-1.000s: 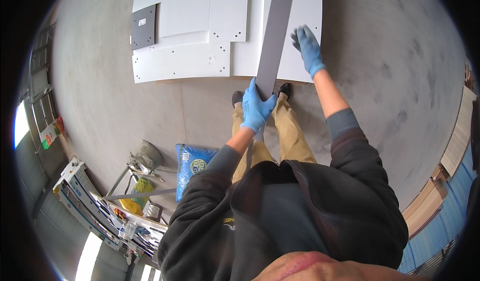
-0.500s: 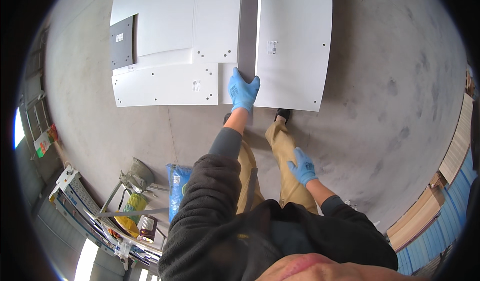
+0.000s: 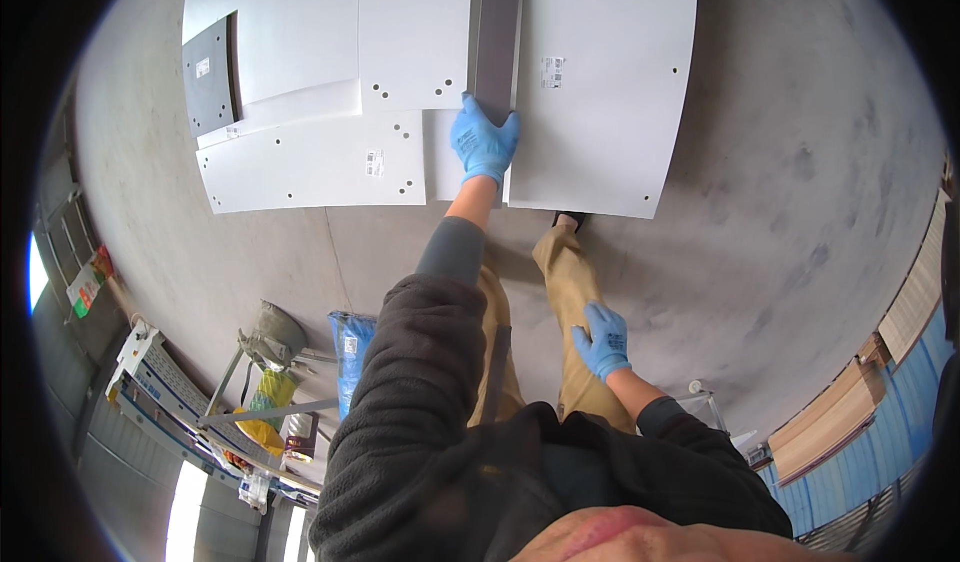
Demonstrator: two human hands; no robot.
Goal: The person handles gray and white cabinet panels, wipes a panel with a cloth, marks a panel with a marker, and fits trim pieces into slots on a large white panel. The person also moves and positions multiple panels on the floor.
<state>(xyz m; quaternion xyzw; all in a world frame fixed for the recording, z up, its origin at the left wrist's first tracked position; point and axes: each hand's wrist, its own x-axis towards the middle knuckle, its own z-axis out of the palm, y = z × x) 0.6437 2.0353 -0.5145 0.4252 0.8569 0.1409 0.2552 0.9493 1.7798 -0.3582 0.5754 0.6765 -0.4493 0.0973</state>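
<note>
Drawn back from over the panels where it had hovered a second earlier, the right hand (image 3: 604,344) lay at four o'clock of the view, in front of the tan trousers (image 3: 575,287); its thumb stood apart from its loosely extended fingers, it held nothing, and I could not tell whether it touched the cloth. The long grey strip (image 3: 497,47), raised aslant then, now ran at twelve o'clock between a broad light-grey panel (image 3: 610,92) at one o'clock and a drilled pale panel (image 3: 415,37) at eleven. At its near end, the left hand (image 3: 484,152) pinched it across the width, fingers at the left edge and thumb at the right. Another drilled panel (image 3: 310,167), labelled, lay at ten o'clock, just below a small dark-grey panel (image 3: 207,80). Over the concrete floor (image 3: 780,212), a blue sack (image 3: 354,367) and a grey bucket (image 3: 282,324) stood near each other at eight o'clock, and wooden boards (image 3: 830,422) lay at four, well apart from the panels.
</note>
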